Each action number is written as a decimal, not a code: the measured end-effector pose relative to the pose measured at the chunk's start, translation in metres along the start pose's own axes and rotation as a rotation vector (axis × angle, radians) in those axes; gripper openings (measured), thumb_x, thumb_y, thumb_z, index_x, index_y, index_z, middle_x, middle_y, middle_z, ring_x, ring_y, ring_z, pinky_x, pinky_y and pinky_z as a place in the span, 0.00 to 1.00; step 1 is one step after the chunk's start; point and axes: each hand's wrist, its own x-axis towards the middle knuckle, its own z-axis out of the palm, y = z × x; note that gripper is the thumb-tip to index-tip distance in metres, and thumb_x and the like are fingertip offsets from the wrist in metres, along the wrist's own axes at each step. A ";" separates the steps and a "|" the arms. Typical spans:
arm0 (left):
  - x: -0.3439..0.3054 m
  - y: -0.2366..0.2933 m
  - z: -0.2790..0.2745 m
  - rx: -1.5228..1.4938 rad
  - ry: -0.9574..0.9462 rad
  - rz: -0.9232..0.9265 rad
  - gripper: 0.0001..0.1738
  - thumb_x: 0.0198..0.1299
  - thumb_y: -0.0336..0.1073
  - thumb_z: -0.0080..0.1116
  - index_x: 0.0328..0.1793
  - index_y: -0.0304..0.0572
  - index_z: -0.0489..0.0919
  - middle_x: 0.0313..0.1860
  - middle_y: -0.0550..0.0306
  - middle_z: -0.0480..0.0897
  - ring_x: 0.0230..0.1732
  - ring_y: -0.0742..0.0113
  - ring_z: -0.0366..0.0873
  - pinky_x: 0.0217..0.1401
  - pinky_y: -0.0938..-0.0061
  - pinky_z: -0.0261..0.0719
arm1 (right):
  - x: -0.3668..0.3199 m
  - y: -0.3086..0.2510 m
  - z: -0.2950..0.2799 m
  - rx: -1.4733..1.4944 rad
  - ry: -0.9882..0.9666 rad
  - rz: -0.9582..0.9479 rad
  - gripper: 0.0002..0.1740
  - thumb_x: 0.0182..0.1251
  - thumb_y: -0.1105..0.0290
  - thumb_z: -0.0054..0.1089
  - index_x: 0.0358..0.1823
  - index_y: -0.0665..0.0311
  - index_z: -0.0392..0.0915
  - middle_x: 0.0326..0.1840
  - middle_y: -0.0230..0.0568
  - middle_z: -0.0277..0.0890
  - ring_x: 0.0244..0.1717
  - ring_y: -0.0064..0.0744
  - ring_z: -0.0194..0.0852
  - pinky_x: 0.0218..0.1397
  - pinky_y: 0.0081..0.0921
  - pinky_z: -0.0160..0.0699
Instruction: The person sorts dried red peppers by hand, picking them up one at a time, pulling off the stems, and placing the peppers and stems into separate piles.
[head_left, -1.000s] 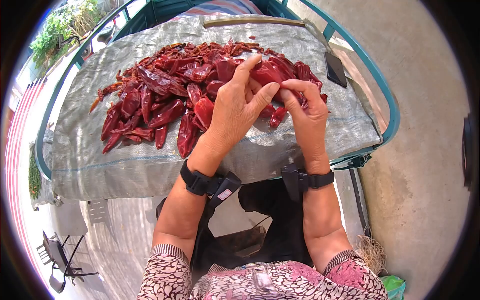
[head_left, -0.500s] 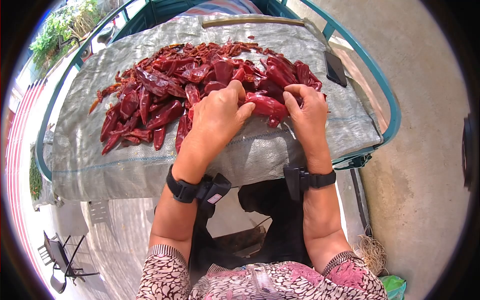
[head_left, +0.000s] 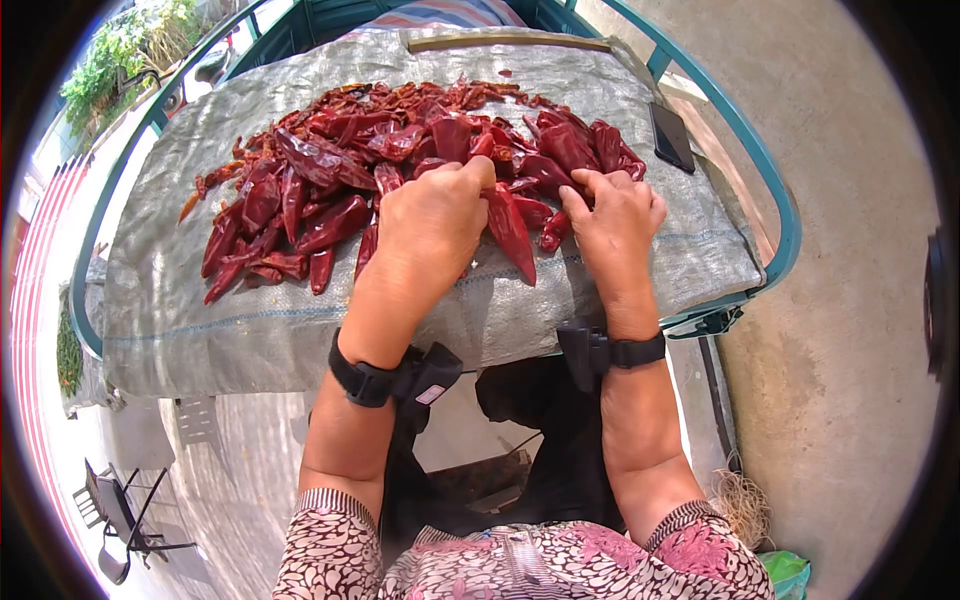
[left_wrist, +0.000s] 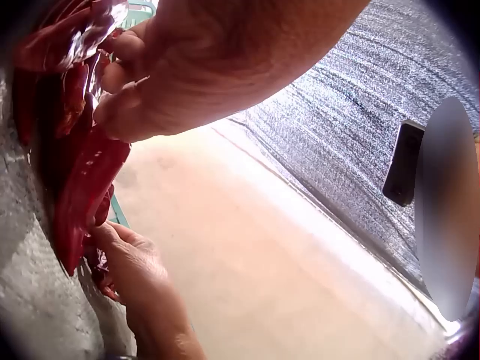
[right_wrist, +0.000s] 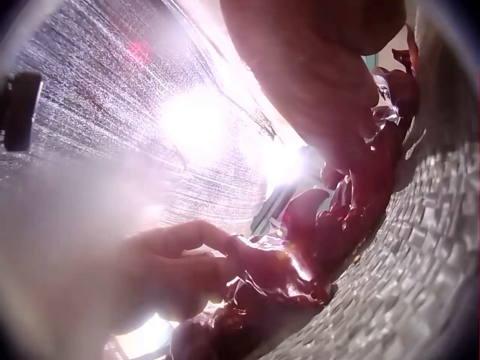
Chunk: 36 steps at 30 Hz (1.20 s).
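A long dried red chili pepper [head_left: 510, 235] hangs point-down from my left hand [head_left: 435, 215], whose fingers curl over its upper end. In the left wrist view the same pepper slants below the left hand [left_wrist: 202, 67]. My right hand [head_left: 617, 222] is a little to the right, at the near edge of the pile of dried red chili peppers [head_left: 330, 180]. Its thumb and forefinger are slightly apart, with the tips touching the peppers there. A short pepper [head_left: 555, 231] lies just left of the right thumb.
The pile spreads over a grey woven sheet [head_left: 250, 350] on a cart with a green metal rail [head_left: 765, 185]. A black phone [head_left: 672, 138] lies at the right, and a wooden strip [head_left: 510, 42] along the back. A folding chair [head_left: 125, 515] stands on the floor at lower left.
The hands, together over a pepper one second ago, have moved apart. The pepper by the left thumb, lying sideways half a second ago, is replaced in view by one pointing down from the left hand.
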 end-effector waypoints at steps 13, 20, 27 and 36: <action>0.004 0.012 0.005 -0.246 0.177 0.018 0.17 0.70 0.37 0.61 0.63 0.43 0.80 0.35 0.51 0.83 0.34 0.62 0.83 0.40 0.66 0.80 | 0.011 -0.008 -0.003 0.501 0.224 0.205 0.08 0.64 0.63 0.71 0.40 0.53 0.84 0.45 0.30 0.83 0.46 0.35 0.76 0.67 0.39 0.60; 0.011 0.012 0.006 -0.586 0.247 0.005 0.19 0.75 0.44 0.59 0.62 0.38 0.79 0.32 0.52 0.83 0.33 0.61 0.81 0.37 0.70 0.78 | 0.000 -0.014 -0.010 1.009 -0.023 -0.070 0.09 0.66 0.72 0.72 0.45 0.63 0.84 0.42 0.35 0.80 0.46 0.30 0.77 0.51 0.26 0.76; 0.012 0.011 0.008 -0.849 0.258 -0.052 0.12 0.78 0.34 0.52 0.60 0.40 0.82 0.34 0.65 0.81 0.25 0.88 0.67 0.27 0.89 0.66 | 0.002 -0.012 -0.006 0.876 0.178 0.174 0.09 0.64 0.69 0.74 0.42 0.62 0.85 0.40 0.35 0.80 0.46 0.32 0.74 0.51 0.29 0.74; 0.007 0.016 0.002 -0.653 0.175 0.001 0.10 0.75 0.31 0.54 0.55 0.42 0.85 0.32 0.63 0.83 0.28 0.84 0.73 0.28 0.85 0.69 | 0.013 0.005 0.014 0.075 0.128 0.034 0.18 0.66 0.62 0.67 0.57 0.53 0.85 0.53 0.34 0.85 0.64 0.41 0.71 0.77 0.52 0.50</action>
